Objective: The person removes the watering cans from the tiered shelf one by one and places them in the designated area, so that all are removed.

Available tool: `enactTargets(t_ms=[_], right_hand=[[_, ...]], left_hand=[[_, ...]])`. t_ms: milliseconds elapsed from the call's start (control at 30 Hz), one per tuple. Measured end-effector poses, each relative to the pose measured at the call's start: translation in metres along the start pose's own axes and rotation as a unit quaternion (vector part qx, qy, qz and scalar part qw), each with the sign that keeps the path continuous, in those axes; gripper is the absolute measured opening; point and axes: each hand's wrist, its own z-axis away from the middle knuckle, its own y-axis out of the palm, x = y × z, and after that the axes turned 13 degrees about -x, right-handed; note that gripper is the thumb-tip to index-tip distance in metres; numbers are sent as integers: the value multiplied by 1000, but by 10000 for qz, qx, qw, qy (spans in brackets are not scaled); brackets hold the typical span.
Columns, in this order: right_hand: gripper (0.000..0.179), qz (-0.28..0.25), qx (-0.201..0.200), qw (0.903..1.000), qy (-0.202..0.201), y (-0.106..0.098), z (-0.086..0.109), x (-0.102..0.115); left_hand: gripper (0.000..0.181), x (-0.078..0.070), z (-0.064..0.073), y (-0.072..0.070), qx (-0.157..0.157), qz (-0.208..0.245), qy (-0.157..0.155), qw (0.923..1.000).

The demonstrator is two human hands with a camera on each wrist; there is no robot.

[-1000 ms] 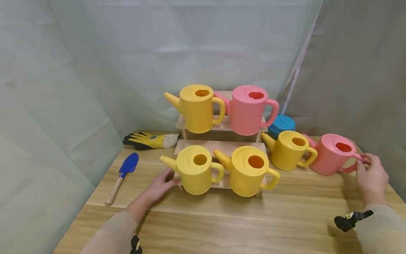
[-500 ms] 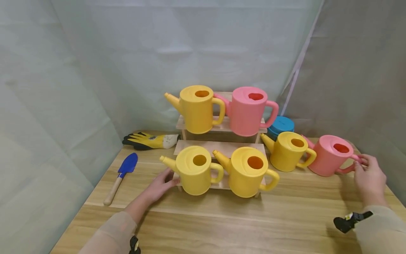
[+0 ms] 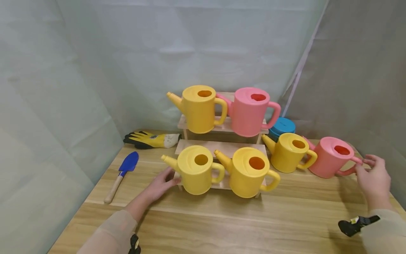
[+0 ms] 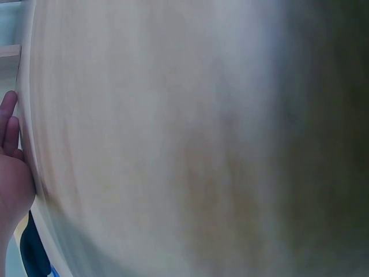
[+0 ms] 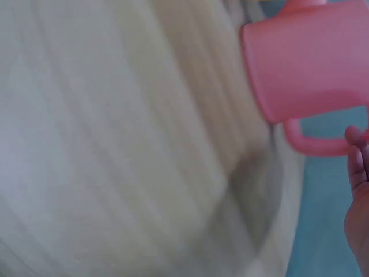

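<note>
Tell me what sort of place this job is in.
Probably a staged indoor corner set up with gardening gear: pale sheeting hangs behind a wood-grain table, watering cans stand on and beside a tiered rack, and a blue-bladed trowel lies to the left.

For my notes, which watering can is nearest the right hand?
The pink can on the table, handle at the fingers; the other pink can is on the rack, the rest yellow.

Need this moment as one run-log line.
left hand: at left end of wooden stand | right hand: at handle of pink can on table, grip unclear | yellow can: beside that pink can
</note>
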Motion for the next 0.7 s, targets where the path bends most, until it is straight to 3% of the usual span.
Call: enactTargets(t_ms=[100, 333, 533, 700], right_hand=[[58, -59, -200, 9998, 45, -6, -3, 9], [59, -436, -113, 9990, -12, -15, -9, 40], [63, -1072, 437, 9912, -637, -21, -5, 68], [67, -1000, 789, 9856, -1116, -20, 2, 96]], left_hand=[[62, 0, -1, 1, 11, -10, 5, 10000], [62, -3, 0, 0, -5, 50, 28, 10000], [63, -4, 1, 0, 30, 102, 23, 9999], [63, -3, 1, -1, 30, 36, 14, 10000]])
